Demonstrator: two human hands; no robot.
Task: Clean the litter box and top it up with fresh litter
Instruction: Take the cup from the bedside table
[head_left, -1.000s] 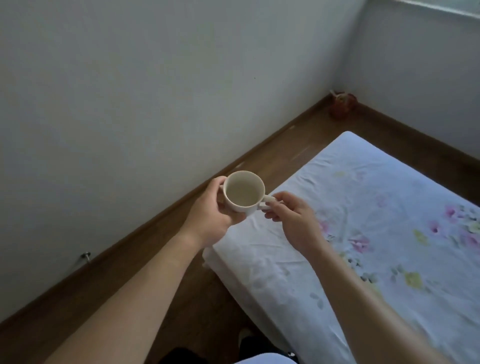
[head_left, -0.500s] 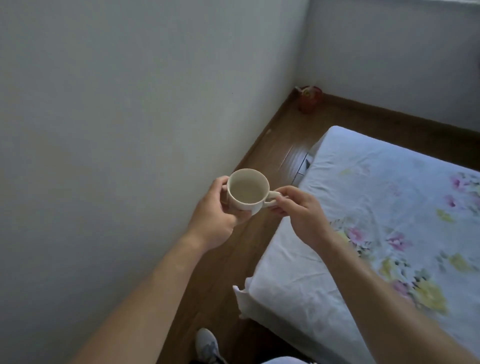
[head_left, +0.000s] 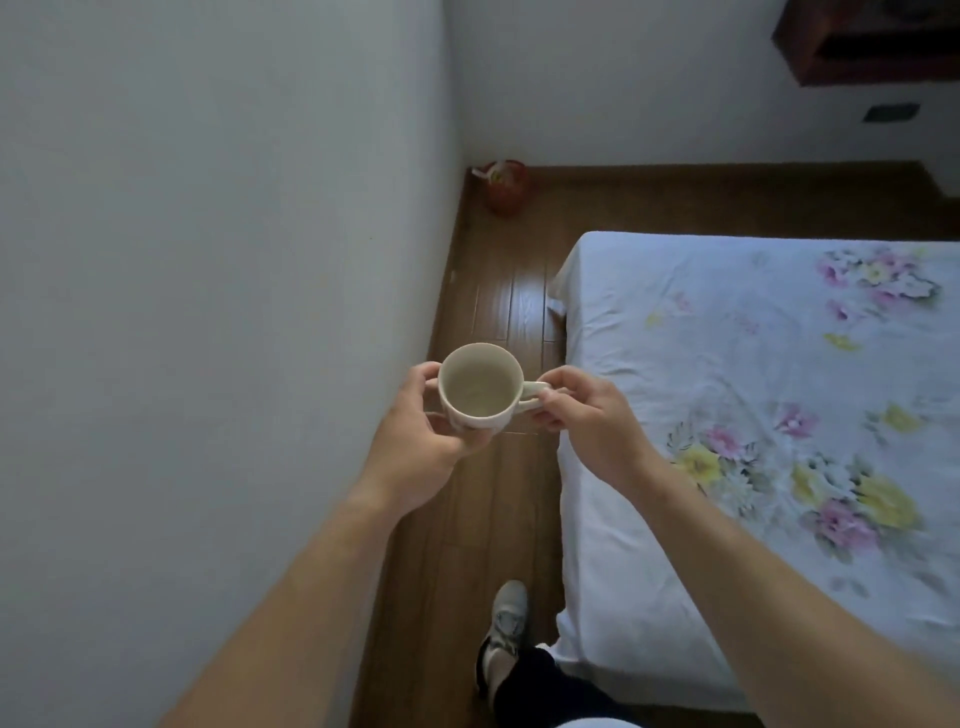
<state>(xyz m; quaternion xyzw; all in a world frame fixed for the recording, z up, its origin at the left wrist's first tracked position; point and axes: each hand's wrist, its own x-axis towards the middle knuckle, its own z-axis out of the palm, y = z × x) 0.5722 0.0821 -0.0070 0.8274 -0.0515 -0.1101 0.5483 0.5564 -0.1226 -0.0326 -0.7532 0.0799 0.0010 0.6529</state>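
dark wooden furniture (head_left: 872, 41) cut off at top edge, red container's (head_left: 506, 187) contents unclear

Cream mug (head_left: 480, 385), upright (contents unclear), held above the wooden floor, handle rightward

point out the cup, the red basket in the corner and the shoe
cup (head_left: 480, 385): head view, inside of the bowl
red basket (head_left: 508, 189): head view, its side wall
shoe (head_left: 506, 621): head view, top of the toe
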